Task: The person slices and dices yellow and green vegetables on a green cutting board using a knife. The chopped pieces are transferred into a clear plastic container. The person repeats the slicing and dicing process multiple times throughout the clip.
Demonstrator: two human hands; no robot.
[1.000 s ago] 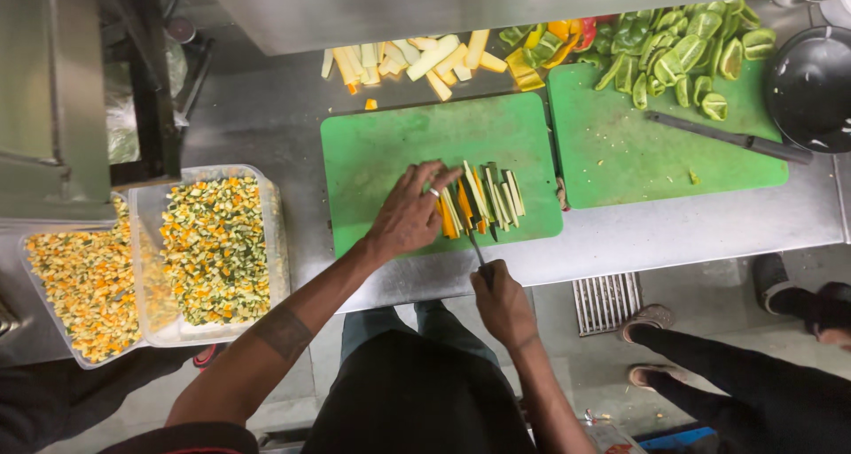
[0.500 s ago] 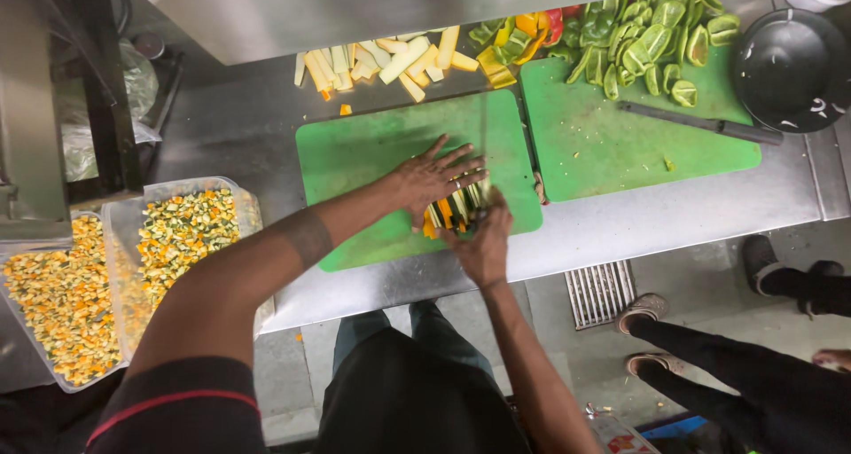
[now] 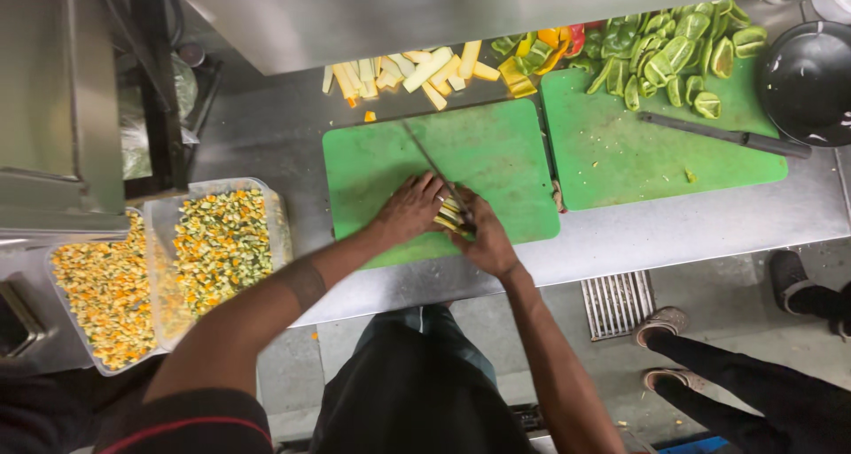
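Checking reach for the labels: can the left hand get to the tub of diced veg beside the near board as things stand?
Probably yes. The left hand rests on veg strips on the board; the tub sits open-topped on that side, with bare counter between and nothing blocking.

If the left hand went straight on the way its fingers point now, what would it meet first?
The left hand points right, at the vegetable strips it already touches; just beyond is the right hand holding the knife, though depth is hard to judge.

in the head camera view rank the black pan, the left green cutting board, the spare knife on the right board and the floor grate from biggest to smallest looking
1. Left cutting board
2. Black pan, partly cut off by the frame edge
3. Floor grate; it lies farther from the camera, so this rank is unsure
4. Spare knife, long but thin
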